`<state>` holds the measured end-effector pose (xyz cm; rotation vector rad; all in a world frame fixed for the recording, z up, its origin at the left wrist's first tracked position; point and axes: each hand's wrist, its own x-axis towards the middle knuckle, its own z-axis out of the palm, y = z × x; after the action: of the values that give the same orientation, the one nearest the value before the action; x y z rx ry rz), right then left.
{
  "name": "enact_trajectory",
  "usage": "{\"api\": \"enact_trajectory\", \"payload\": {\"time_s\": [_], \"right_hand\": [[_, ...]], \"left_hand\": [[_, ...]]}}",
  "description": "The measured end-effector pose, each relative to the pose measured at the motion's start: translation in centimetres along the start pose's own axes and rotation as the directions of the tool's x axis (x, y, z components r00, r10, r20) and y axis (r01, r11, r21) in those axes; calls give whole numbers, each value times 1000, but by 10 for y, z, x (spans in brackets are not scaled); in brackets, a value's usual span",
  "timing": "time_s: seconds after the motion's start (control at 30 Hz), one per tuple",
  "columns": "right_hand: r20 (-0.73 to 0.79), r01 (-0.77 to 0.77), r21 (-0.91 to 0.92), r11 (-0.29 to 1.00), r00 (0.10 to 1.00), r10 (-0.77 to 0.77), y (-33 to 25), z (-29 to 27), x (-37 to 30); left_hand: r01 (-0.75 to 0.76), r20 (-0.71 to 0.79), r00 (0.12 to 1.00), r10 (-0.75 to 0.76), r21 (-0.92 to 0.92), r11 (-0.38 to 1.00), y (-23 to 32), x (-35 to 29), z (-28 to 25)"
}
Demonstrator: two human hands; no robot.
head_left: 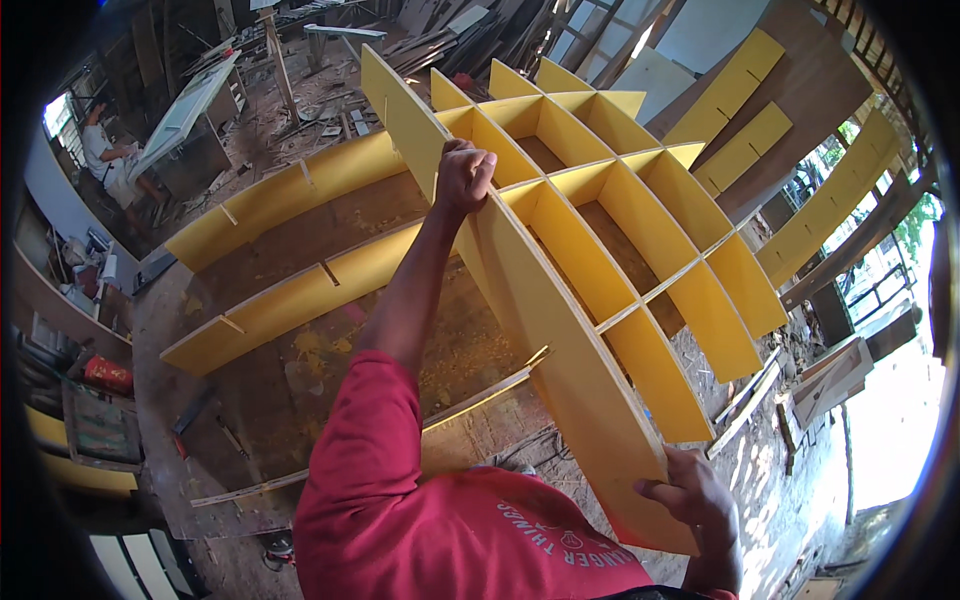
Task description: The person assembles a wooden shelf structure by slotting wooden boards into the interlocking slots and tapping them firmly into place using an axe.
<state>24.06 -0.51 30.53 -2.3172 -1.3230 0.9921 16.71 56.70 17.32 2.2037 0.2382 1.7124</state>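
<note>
A long yellow slotted panel [545, 310] stands on edge, running from far centre to near right. My left hand [466, 178] is closed over its top edge, around the middle. Lower right, my right hand [692, 492] wraps round the panel's near end, fingers bent over the edge. To its right, crossing yellow panels form an open grid [640, 215] of square cells. On the left, yellow crosspieces [310, 278] with upright notches extend from the held panel. Another notched crosspiece [470, 402] lies nearest me, partly hidden by my body and the panel.
The frame rests on a brown, paint-spotted worktop [340, 335]. A hammer-like tool [194, 420] lies at its left. More yellow panels [740, 85] lean at the back right. Scrap wood [420, 75] is heaped behind. At far left sits another person [108, 155] beside a pale-topped bench [185, 115].
</note>
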Motion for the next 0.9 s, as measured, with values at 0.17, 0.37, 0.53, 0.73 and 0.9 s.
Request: {"api": "enact_trajectory", "payload": {"time_s": [0.17,0.37,0.53,0.73,0.9], "right_hand": [[0,-63,31,998,998,63,2,1,-12],[27,-14,-103,995,999,17,-23,-2,-7],[81,104,-68,992,992,-98,-37,-5,-6],[27,0,-65,998,1000,2,-25,-22,-4],[-12,3,-24,1000,1000,-4,-10,-42,8]], "left_hand": [[26,-48,998,-27,-34,999,12,-12,12],[61,-35,997,-63,-62,996,-4,-8,-9],[133,46,991,-129,-74,988,-5,-8,-21],[110,-72,991,-115,-74,991,5,-24,-13],[425,168,825,-539,445,789,-49,-108,-74]]}}
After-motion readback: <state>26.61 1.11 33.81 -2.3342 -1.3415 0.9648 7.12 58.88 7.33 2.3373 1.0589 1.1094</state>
